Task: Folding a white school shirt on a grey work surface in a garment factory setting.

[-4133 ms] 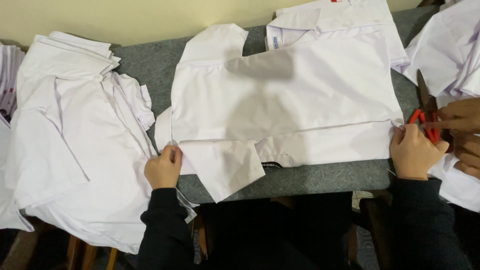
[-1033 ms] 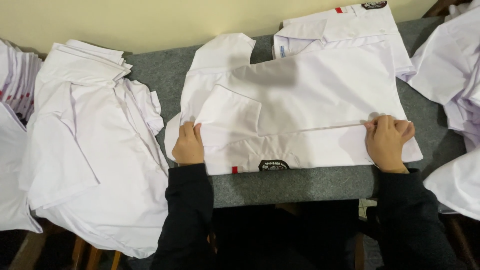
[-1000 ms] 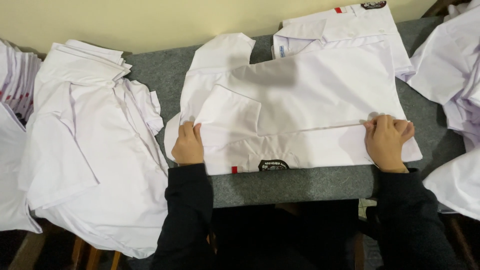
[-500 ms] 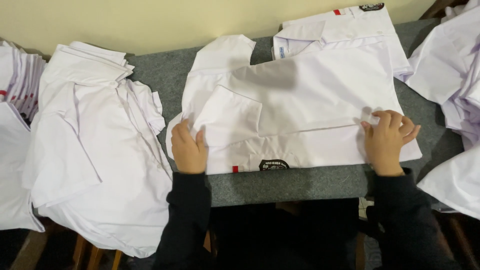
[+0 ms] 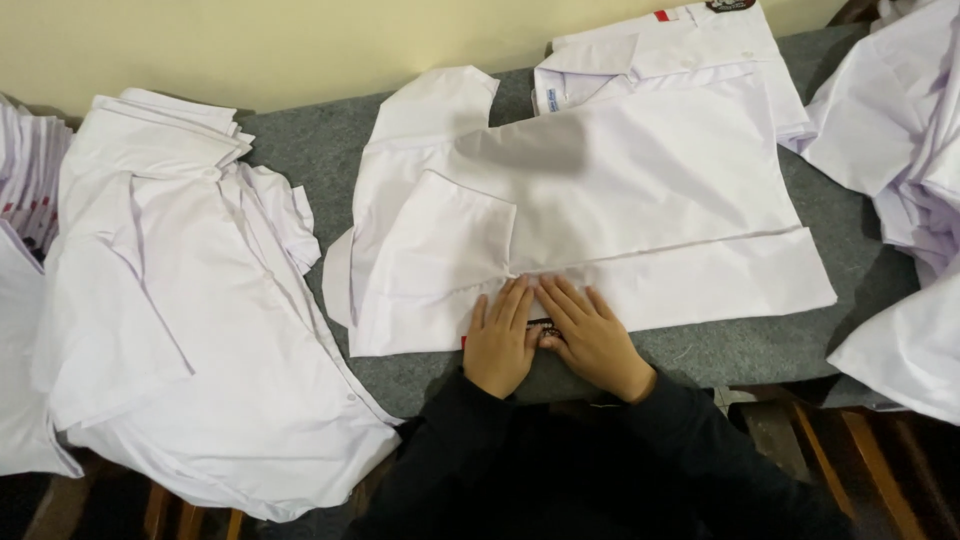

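We press our left hand (image 5: 500, 345) and right hand (image 5: 590, 340) flat, fingers spread, side by side on the near edge of a folded white shirt (image 5: 600, 220) lying mid-table (image 5: 320, 160).

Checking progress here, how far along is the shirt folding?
Done: one sleeve and the bottom edge of the white shirt are folded in. In hand: left hand and right hand press flat on that near fold. Left: unfolded shirts heaped at left and right.
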